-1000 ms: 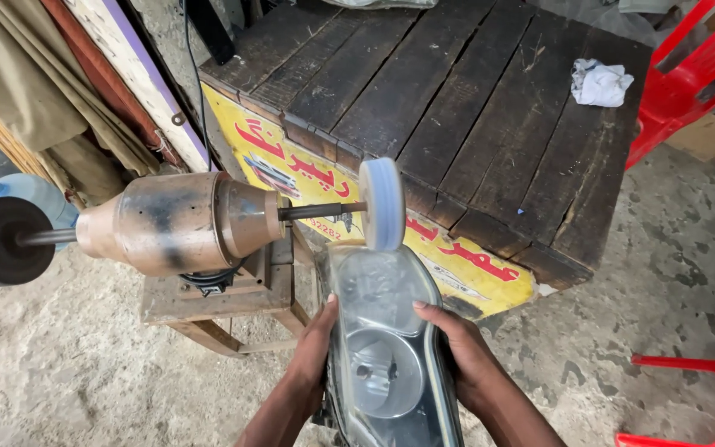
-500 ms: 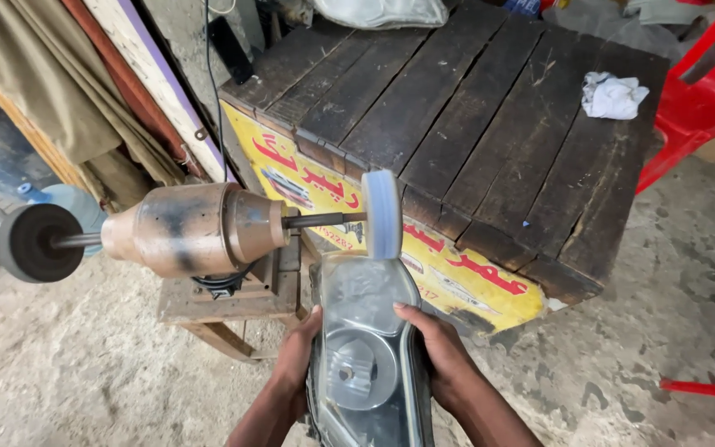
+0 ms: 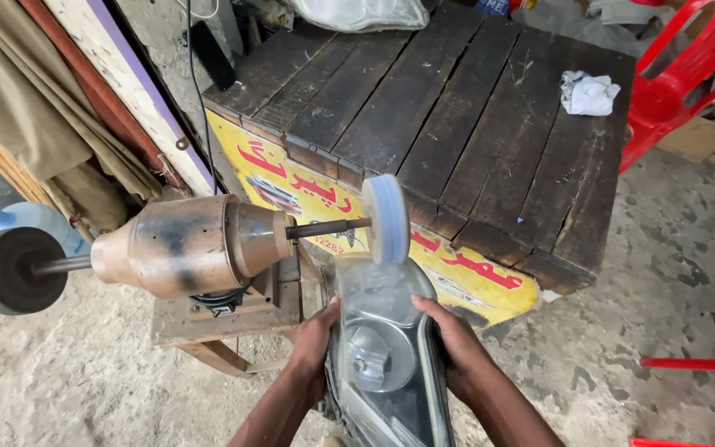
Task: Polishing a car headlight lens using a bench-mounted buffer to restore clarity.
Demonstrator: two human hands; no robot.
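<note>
held thing: you hold a vehicle headlight unit [image 3: 386,364] with a clear lens, low in the middle of the view, just below the buffing wheel [image 3: 386,219].
long axis: the headlight runs away from you, its far end pointing up at the wheel and its near end towards your body.
left hand: your left hand [image 3: 314,343] grips the headlight's left edge, fingers clamped around the side of the housing.
right hand: your right hand [image 3: 448,343] grips the right edge the same way, fingers [image 3: 425,305] curled over the rim and closed on it.
key relation: the wheel sits straight ahead of your fingers, beyond the far end of the lens; the lens top looks touching or just short of the wheel's lower rim, and you cannot tell which from this angle.
nearer hand: both hands sit about level on the headlight, neither clearly nearer the wheel.
machine: the wheel rides on a shaft from a rusty motor [image 3: 196,247] to your left, with a dark wheel [image 3: 16,269] on its other end, all mounted on a low wooden stand [image 3: 225,319].
surroundings: a dark wooden desk [image 3: 457,108] stands behind the wheel with a crumpled white cloth [image 3: 587,93] on it; a red plastic chair [image 3: 688,66] is at the right.
</note>
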